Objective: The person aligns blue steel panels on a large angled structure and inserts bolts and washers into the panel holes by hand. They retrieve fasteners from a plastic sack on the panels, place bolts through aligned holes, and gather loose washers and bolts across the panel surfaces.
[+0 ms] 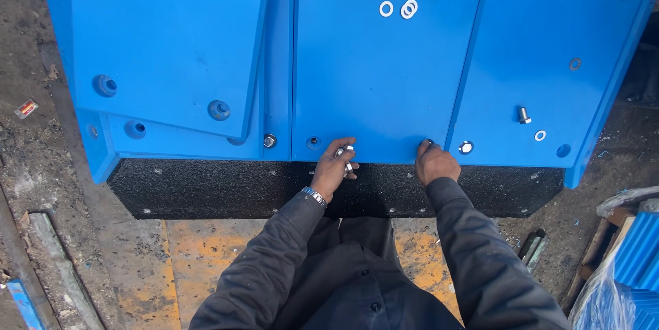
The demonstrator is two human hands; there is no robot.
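Left hand was bent at the wrist, fingers curled over a small cluster of bolts and shiny hardware, pinched loosely against the near edge of the middle panel. A metal watch sat on that wrist, dark sleeve running back toward the body. Just left of the grip, a countersunk hole sat in the panel; further left, a hex bolt head sat in the seam. Beyond that, a loose blue slab lay skewed on top, smooth and glossy, with round recesses near its corner.

Below the grip ran the black base, rough and pebbled, with small bright fasteners dotted along it.

Right hand was knuckles up, fingers tucked tight, fingertips pressed at the panel's right corner by the seam; whether it held anything could not be told. Just right of it, a bolt head sat seated in the right panel. Further right and up, a loose bolt stood and a washer lay flat. Far above both grips, three washers lay on smooth blue paint.

Open panel surface stretched above both hands; the near edge dropped straight to the base.
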